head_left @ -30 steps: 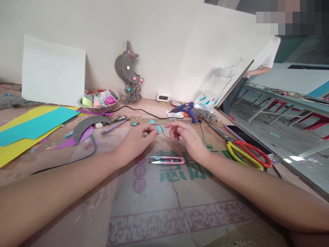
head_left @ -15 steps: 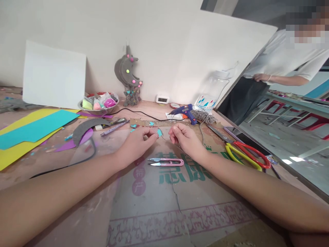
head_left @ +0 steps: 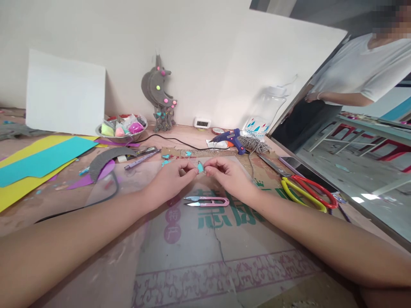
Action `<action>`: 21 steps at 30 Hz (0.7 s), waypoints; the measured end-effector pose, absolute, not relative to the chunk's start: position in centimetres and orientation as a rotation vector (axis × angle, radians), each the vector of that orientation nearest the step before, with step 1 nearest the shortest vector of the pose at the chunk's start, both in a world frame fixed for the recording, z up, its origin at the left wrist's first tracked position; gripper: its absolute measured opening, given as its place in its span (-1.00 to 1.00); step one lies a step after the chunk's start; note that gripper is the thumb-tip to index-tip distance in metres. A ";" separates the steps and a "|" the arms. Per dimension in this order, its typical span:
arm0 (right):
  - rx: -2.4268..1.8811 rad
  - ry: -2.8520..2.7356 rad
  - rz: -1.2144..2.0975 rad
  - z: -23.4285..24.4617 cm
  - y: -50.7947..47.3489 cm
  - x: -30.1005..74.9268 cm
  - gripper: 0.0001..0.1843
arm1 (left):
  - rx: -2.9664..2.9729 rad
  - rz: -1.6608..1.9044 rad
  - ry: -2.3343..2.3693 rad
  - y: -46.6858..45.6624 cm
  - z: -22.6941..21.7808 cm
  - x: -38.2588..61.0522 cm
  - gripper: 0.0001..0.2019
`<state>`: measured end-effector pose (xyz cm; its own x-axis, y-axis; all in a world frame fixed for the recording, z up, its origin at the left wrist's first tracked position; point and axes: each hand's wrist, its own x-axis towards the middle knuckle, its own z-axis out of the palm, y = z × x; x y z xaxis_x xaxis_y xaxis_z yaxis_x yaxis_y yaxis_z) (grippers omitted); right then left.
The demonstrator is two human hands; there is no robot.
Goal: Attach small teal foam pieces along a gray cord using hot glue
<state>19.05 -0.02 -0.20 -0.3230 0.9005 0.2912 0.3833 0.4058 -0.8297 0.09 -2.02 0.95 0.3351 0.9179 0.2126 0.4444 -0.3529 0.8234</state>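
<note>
A small turquoise foam piece (head_left: 201,167) is pinched between thumb and forefinger of my left hand (head_left: 173,179). From the other side, my right hand (head_left: 230,174) has its thumb and fingertips closed at the piece's right edge. Any thread at those fingertips is too fine to make out. Below both hands, pink thread snips (head_left: 224,202) lie on the printed sheet, blades to the left. Turquoise scraps (head_left: 165,162) rest just past my left hand.
A blue glue gun (head_left: 231,137), grey yarn (head_left: 255,144), red-and-yellow-handled scissors (head_left: 316,192) and a phone (head_left: 305,173) lie right. Left are coloured sheets (head_left: 51,160), a grey crescent (head_left: 104,160) and a bowl (head_left: 123,137). A moon ornament (head_left: 152,87) hangs behind; a person (head_left: 349,72) stands right.
My right hand has moved left, and its fingertips now meet the turquoise foam piece. The left hand keeps its pinch. The person at the right has shifted slightly.
</note>
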 end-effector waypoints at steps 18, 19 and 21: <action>-0.687 -2.829 0.403 3.7 -3.3 19.8 -0.64 | 1.740 1.022 1.111 -0.5 0.0 -0.3 -0.80; -0.655 -2.909 0.328 3.8 -3.7 19.6 -0.62 | 1.733 1.026 1.103 -0.5 0.0 -0.3 -0.80; -0.649 -2.969 0.182 3.6 -4.1 19.4 -0.67 | 1.712 1.032 1.077 -0.5 0.0 -0.2 -0.80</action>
<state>19.41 -4.11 3.57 -0.9046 0.4208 0.0685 0.4092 0.9021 -0.1369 -0.23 -0.52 0.00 0.2904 0.9358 0.1999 0.2405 -0.2736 0.9313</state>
